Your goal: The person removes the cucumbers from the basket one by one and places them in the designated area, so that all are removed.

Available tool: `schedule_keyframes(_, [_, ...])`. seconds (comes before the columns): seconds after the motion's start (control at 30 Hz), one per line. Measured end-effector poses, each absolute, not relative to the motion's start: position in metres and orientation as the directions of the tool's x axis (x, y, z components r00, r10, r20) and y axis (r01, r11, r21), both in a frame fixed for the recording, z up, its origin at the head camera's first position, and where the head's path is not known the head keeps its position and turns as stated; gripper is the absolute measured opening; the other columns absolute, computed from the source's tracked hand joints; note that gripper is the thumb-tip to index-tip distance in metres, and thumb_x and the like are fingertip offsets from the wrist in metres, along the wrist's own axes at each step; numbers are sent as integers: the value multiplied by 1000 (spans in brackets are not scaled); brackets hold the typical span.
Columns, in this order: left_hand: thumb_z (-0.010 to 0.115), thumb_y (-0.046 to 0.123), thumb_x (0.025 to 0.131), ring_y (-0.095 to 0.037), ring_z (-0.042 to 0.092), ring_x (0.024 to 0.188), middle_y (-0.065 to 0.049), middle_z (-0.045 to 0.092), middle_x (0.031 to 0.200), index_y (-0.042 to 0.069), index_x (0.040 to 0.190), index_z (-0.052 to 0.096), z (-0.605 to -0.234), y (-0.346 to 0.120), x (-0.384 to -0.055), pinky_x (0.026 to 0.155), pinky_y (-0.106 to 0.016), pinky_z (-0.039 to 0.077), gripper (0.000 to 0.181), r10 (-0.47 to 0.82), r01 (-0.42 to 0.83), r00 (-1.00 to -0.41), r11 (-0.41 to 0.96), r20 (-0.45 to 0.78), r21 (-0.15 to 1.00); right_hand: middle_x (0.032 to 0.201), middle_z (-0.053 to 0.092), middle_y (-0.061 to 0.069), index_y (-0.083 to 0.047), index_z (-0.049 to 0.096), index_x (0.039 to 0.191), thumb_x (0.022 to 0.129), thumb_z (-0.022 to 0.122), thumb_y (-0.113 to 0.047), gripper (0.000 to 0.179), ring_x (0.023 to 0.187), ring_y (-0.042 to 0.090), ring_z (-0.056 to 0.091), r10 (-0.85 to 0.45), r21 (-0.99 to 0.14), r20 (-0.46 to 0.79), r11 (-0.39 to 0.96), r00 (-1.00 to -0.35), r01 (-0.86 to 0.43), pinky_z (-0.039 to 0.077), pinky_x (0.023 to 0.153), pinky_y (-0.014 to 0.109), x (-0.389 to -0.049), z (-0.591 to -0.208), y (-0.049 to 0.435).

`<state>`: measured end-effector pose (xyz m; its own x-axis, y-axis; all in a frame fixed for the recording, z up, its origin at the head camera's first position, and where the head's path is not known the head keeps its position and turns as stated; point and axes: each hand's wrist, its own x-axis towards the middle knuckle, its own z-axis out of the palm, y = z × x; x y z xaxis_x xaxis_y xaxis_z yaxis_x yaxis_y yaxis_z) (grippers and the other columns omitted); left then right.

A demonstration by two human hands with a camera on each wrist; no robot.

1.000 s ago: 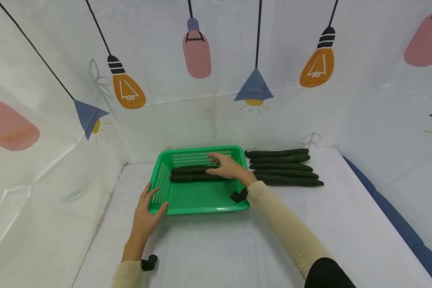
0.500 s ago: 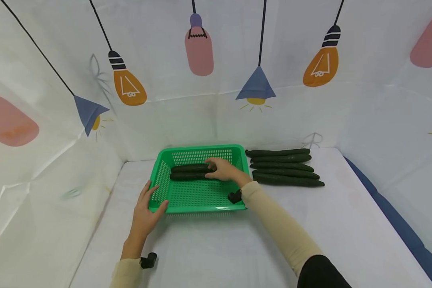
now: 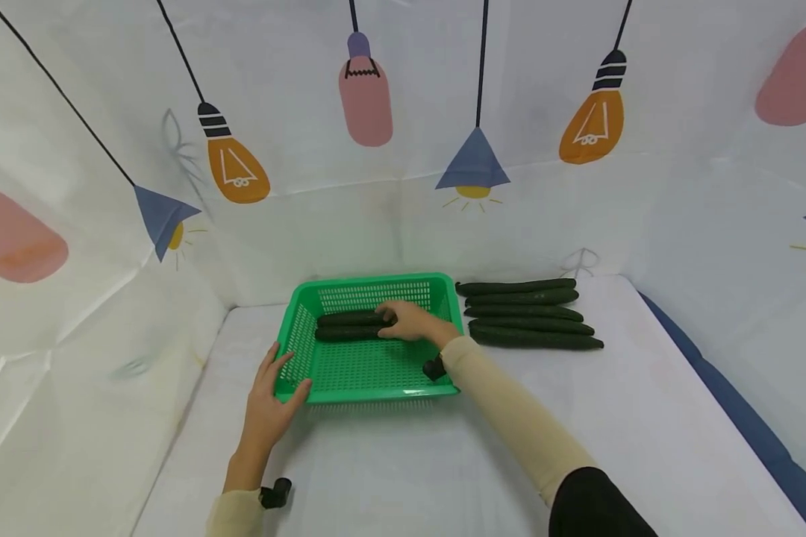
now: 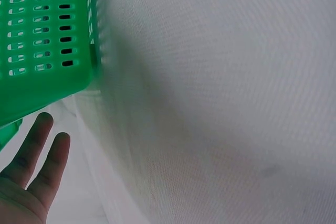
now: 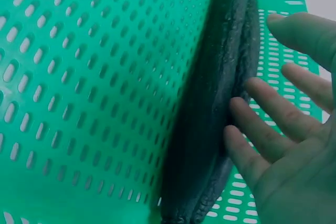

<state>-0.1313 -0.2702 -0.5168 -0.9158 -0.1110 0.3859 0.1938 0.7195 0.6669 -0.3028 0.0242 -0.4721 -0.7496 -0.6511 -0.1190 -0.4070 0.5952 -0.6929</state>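
Two dark green cucumbers [image 3: 346, 318] lie side by side in a green plastic basket [image 3: 375, 394], toward its back. My right hand [image 3: 413, 322] reaches over their right ends, which it partly hides. In the right wrist view its fingers are spread and loosely bent, with fingertips right at the side of one cucumber [image 5: 212, 93] and no grip around it. My left hand [image 3: 267, 410] is at the basket's front left corner, fingers spread. In the left wrist view two of its fingers [image 4: 52, 169] extend just below the basket's slotted wall [image 4: 44, 85].
Several more cucumbers [image 3: 533, 338] lie in a stacked row on the white table [image 3: 403, 470], just right of the basket. A white cloth backdrop [image 3: 349, 231] with printed lamps rises behind and at both sides.
My right hand has shifted a little to the left over the cucumbers in the basket. My left hand stays at the basket corner, and the row outside is unchanged.
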Motion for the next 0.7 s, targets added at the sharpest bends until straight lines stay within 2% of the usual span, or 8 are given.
schedule_keyframes(0.17, [80, 28, 89, -38, 33, 152, -10, 34, 167, 10, 146, 56, -515, -269, -132, 113, -67, 36, 65, -111, 188, -917, 726, 382, 662, 138, 63, 16, -8, 51, 149, 102, 66, -24, 51, 130, 32, 59, -661, -688, -145, 602, -736, -404, 50, 106, 49, -308, -468, 22])
schedule_keyframes(0.4, [79, 26, 89, -39, 34, 152, -10, 35, 166, 10, 145, 57, -514, -269, -132, 110, -69, 37, 63, -116, 206, -907, 717, 406, 666, 132, 65, 16, -6, 54, 147, 102, 67, -23, 50, 121, 30, 63, -663, -691, -179, 611, -727, -386, 54, 98, 45, -307, -465, 18])
schedule_keyframes(0.7, [79, 27, 89, -39, 34, 152, -10, 34, 167, 11, 146, 56, -516, -269, -131, 113, -68, 36, 64, -116, 192, -914, 719, 388, 668, 130, 66, 11, -11, 59, 143, 99, 71, -24, 48, 118, 26, 64, -677, -634, -274, 661, -683, -401, 54, 98, 41, -298, -475, 10])
